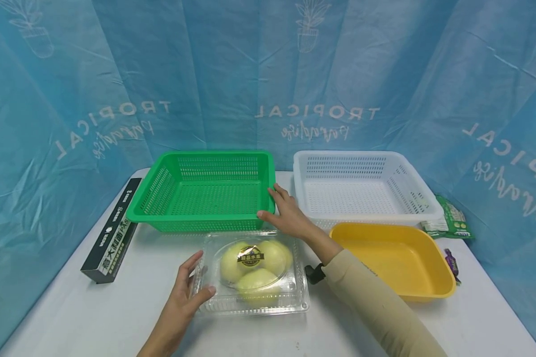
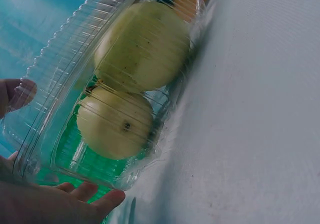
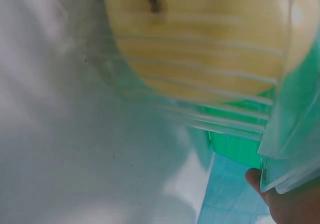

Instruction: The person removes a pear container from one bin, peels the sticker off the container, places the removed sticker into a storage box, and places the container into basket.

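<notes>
A clear plastic clamshell box (image 1: pixel 254 302) holds three round, pale yellow-green fruits (image 1: pixel 258 280) under a lid with a black-and-gold sticker (image 1: pixel 250 256). My left hand (image 1: pixel 180 295) holds its left side, the thumb over the lid's edge; in the left wrist view, that hand's fingers (image 2: pixel 102 201) reach along the box's end. At the back right corner, my right hand (image 1: pixel 288 213) stretches over the box edge with fingers spread, close to the rim of the green basket (image 1: pixel 201 218). In the right wrist view, a fingertip (image 3: pixel 254 178) shows beside the plastic edge.
A white basket (image 1: pixel 366 216) stands at the back right, with a yellow tub (image 1: pixel 397 258) in front. A green packet (image 1: pixel 453 218) and a small purple wrapper (image 1: pixel 452 265) lie at the right. A long black box (image 1: pixel 113 233) lies left. Blue curtains enclose the white table.
</notes>
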Available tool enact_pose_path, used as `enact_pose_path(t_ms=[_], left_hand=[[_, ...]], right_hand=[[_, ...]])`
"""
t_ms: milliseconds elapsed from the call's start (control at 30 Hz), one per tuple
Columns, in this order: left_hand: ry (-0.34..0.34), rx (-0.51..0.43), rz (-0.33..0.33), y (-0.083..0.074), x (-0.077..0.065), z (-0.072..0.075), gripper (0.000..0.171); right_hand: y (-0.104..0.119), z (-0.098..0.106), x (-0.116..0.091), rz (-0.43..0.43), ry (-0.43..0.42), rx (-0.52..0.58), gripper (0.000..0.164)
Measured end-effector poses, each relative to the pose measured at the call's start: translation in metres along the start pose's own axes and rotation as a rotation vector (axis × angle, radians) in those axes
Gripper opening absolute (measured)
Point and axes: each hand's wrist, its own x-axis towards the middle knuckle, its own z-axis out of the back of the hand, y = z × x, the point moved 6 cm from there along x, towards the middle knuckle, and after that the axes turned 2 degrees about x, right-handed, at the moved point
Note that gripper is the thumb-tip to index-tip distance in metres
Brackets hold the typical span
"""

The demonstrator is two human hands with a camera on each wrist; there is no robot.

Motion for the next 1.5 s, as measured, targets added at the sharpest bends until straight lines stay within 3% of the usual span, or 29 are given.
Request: enact_pose_path(t_ms=[867, 1500], left_hand=[[0.001, 0.037, 0.024, 0.000, 0.009, 0.000, 0.076], [0.006, 0.044, 0.025, 0.003, 0.012, 0.002, 0.075]], right_hand=[[0.000, 0.000, -0.006, 0.035, -0.019, -0.016, 0.077], [0.026, 0.014, -0.032, 0.144, -0.024, -0.025, 0.073]])
